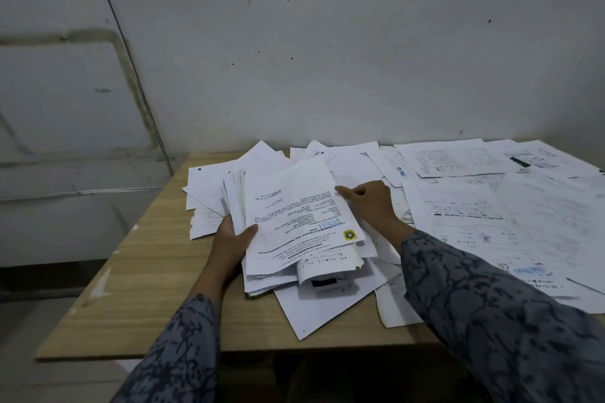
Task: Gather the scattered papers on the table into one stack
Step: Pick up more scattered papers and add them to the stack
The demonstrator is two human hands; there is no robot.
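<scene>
Wooden surface (pixel 137 288): left third bare, from the chipped left edge to the paper pile; front edge bare as well, between the two sleeves. Back edge sits against a grey wall (pixel 327 59). Right edge out of view.

Loose papers (pixel 491 216) cover the right half of the surface, overlapping, reaching the back edge and running off the picture on the right. One white sheet (pixel 314 307) pokes a corner toward the front edge but stops short of it. More sheets fan out at the back left behind the stack.

Stack (pixel 294 216) in the middle left, lifted at a tilt, top page printed, with a yellow-and-black logo near its lower right corner. Lower sheets ragged, uneven, one curled at the bottom.

Left hand (pixel 234 239): at the stack's lower left edge, thumb on the top page, fingers hidden beneath; grip closed round the stack's edge. Patterned sleeve (pixel 176 350) comes up from the lower left.

Right hand (pixel 366 203): at the stack's right edge, fingers curled, thumb tip on the top page's right margin; grip pinches that edge. Forearm lies over the loose papers
</scene>
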